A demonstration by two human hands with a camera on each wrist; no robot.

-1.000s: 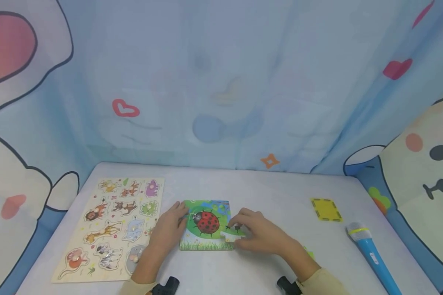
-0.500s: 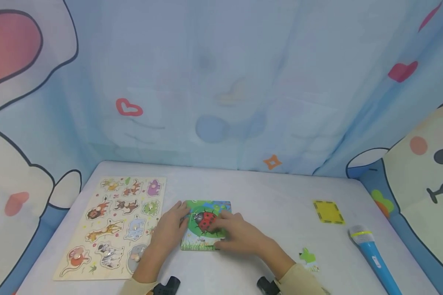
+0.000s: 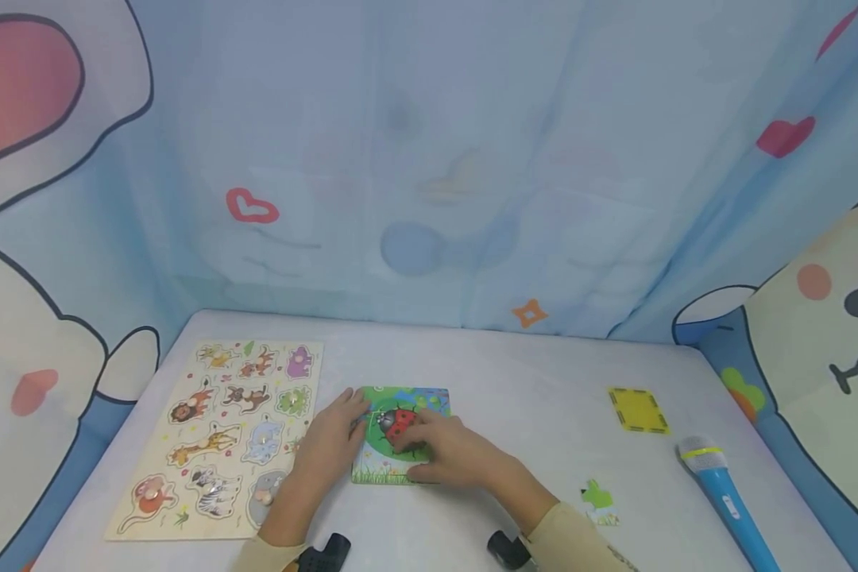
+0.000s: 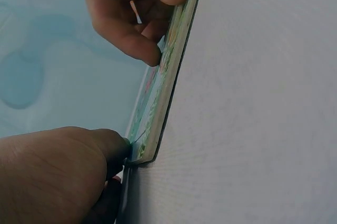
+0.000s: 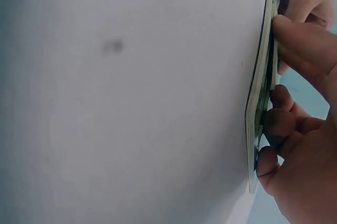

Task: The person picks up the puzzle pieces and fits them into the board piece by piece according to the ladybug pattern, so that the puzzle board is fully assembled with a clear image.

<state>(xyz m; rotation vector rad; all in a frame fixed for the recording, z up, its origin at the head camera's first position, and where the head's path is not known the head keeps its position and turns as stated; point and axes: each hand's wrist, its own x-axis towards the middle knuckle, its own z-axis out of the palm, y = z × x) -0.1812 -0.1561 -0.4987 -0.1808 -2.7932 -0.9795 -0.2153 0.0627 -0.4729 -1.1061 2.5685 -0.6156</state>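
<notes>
A square ladybug jigsaw puzzle (image 3: 382, 453) lies in its thin board at the middle of the table. My left hand (image 3: 332, 441) rests along its left edge, fingers fairly straight and thumb touching the rim. Over the puzzle's right half, my right hand (image 3: 454, 453) holds a puzzle piece (image 5: 275, 58) between thumb and fingers, close against the board. In the right wrist view the piece shows as a thin pale edge, slightly tilted to the board; most of it is hidden under the hand. The ladybug's right part is covered by the fingers.
A wooden animal peg puzzle (image 3: 203, 409) lies at the left, partly under my left forearm. Loose jigsaw pieces (image 3: 597, 499) lie to the right of my right forearm. Farther right are a yellow square tile (image 3: 638, 410) and a blue toy microphone (image 3: 729, 504). A printed curtain (image 3: 429, 159) stands behind.
My right hand has moved left with the puzzle piece, from the puzzle's right edge to over its right half. The loose pieces have come into sight. My left hand stays at the left edge.
</notes>
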